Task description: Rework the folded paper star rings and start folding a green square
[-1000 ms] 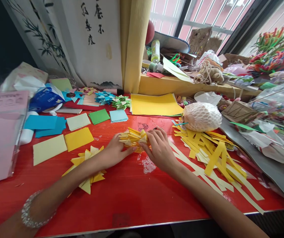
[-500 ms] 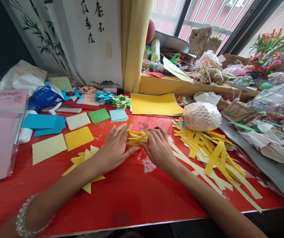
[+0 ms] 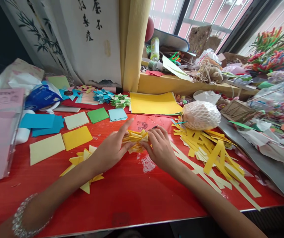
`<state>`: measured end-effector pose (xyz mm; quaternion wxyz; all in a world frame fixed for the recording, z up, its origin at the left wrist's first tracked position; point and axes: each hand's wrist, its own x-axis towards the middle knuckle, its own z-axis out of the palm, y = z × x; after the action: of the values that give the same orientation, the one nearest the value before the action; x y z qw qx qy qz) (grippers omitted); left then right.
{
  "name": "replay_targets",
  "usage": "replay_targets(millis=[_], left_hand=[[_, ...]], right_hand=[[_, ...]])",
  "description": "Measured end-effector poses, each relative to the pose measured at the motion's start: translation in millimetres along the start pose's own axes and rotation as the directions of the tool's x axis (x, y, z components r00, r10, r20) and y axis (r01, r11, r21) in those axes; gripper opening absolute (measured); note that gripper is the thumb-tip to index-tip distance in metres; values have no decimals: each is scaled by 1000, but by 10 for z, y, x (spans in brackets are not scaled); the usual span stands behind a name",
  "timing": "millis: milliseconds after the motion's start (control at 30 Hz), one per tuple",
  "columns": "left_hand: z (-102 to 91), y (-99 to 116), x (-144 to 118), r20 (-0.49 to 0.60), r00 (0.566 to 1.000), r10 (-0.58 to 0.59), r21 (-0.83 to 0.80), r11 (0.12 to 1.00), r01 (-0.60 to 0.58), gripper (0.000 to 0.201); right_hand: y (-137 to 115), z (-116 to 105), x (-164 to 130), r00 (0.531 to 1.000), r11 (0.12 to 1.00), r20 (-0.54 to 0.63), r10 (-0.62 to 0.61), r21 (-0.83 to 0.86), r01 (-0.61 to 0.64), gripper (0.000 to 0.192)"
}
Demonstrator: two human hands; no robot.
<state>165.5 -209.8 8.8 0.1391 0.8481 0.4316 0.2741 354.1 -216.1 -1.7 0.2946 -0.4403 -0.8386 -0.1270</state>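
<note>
Both hands on the folded yellow paper bundle (image 3: pixel 135 139), mid-surface, just clear of the red surface (image 3: pixel 137 195). Left hand (image 3: pixel 109 148) cups it from the left, fingers closed under and around, index extended over the top, likely to keep the layers from springing open. Right hand (image 3: pixel 160 147) pinches the right end, fingers narrow and curled on the folds. Yellow paper strips (image 3: pixel 213 155) piled just right, within reach; folded yellow triangles (image 3: pixel 86 165) under the left forearm; yellow paper sheets (image 3: pixel 153 104) behind.
</note>
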Motion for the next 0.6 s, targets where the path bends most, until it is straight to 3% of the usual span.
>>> replay_targets(millis=[167, 433, 600], left_hand=[[27, -51, 2, 30, 985, 169, 81, 982, -171, 37], [56, -67, 15, 11, 987, 161, 126, 979, -161, 31], [48, -35, 15, 8, 985, 172, 148, 974, -171, 31]], right_hand=[[38, 49, -14, 999, 999, 46, 20, 30, -21, 24], [8, 32, -24, 994, 998, 99, 45, 48, -50, 50], [-6, 0, -9, 994, 999, 109, 7, 40, -11, 43]])
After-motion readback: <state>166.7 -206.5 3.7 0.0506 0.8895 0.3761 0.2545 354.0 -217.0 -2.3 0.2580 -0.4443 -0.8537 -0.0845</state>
